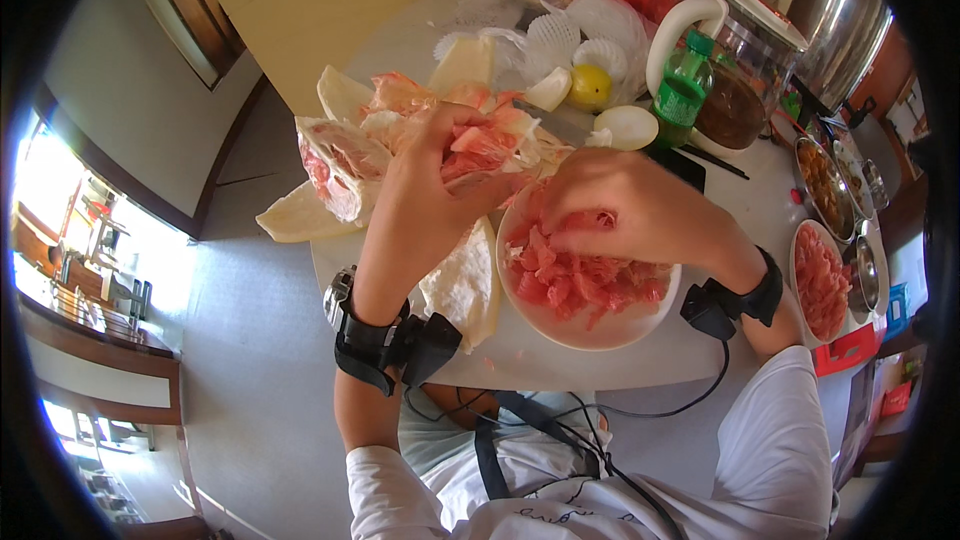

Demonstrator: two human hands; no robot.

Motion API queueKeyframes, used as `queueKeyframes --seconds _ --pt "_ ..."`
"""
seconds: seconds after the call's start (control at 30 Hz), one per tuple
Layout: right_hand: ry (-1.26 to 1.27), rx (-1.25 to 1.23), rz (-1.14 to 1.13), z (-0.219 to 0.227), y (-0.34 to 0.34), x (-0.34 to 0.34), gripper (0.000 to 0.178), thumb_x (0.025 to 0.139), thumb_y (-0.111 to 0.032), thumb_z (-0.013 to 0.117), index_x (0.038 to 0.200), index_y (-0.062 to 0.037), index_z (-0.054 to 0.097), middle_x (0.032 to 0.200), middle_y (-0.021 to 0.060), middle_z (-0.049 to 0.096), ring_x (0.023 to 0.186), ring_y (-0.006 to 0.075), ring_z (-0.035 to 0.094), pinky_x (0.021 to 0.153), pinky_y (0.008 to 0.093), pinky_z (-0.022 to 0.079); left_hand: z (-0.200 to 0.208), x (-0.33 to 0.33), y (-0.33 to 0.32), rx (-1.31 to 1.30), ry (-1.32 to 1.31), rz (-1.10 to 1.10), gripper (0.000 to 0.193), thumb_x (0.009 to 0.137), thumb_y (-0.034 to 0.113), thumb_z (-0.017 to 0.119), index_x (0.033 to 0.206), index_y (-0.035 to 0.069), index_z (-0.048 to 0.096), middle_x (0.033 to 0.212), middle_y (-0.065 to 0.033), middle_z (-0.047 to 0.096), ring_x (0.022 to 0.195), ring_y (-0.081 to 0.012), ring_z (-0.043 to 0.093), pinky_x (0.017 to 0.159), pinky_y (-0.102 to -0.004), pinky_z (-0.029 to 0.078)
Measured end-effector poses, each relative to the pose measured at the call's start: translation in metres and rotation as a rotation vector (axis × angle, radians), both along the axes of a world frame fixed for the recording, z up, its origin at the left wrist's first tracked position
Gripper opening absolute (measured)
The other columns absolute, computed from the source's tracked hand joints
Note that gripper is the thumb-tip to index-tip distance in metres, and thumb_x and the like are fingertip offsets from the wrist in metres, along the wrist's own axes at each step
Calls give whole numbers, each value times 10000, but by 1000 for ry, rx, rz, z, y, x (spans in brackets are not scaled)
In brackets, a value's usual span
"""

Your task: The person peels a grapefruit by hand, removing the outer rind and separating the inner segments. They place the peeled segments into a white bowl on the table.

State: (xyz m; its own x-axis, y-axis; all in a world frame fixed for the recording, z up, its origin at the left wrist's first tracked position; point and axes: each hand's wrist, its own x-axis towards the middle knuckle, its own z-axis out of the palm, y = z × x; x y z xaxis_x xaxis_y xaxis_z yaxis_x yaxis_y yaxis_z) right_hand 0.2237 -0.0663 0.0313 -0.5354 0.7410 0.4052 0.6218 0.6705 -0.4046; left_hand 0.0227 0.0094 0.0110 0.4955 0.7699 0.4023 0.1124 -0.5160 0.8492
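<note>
My left hand [425,175] is closed around a torn pomelo segment [485,148] with pink-red flesh and pale membrane. Just right of it, my right hand [640,208] hangs over a white bowl [575,335], its fingers curled in a pinch with a bit of red pomelo flesh showing between them. Loose pieces of pomelo flesh [590,285] fill much of the bowl. Behind and left of my left hand lies an opened pomelo chunk [340,165] in its white pith. Pieces of thick peel [462,290] lie about it, one tucked beside the bowl.
Beyond the bowl stand a green bottle [683,90], a glass jug [735,105] of brown liquid, and a yellow fruit [590,87] by white foam nets [555,35]. Rightward are a plate of red pieces [820,280] and metal dishes [825,185]. Cables [650,412] hang from my wrist devices.
</note>
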Motion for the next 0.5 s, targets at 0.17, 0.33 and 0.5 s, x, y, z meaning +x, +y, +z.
queueKeyframes --seconds 0.17,0.33,0.5 --pt "349 -176 -366 12 -11 4 273 848 -254 658 842 14 608 707 93 613 644 161 577 620 270 458 5 4 -12 -16 -34 -125 547 730 123 762 1163 29 442 1038 -124 599 935 -172 600 780 -306 495" --pt "634 -330 -271 7 -8 -6 325 906 -269 601 895 56 601 701 49 611 606 88 546 574 219 446 5 8 -16 179 110 -98 647 681 27 787 1203 56 407 1160 -104 530 1037 -169 565 875 -312 493" --pt "732 -538 -155 13 -11 0 307 929 -257 570 947 48 599 739 31 617 623 62 558 580 193 449 -2 14 -16 374 -60 -114 650 670 97 810 1188 70 420 1124 -109 558 992 -272 587 848 -342 482"
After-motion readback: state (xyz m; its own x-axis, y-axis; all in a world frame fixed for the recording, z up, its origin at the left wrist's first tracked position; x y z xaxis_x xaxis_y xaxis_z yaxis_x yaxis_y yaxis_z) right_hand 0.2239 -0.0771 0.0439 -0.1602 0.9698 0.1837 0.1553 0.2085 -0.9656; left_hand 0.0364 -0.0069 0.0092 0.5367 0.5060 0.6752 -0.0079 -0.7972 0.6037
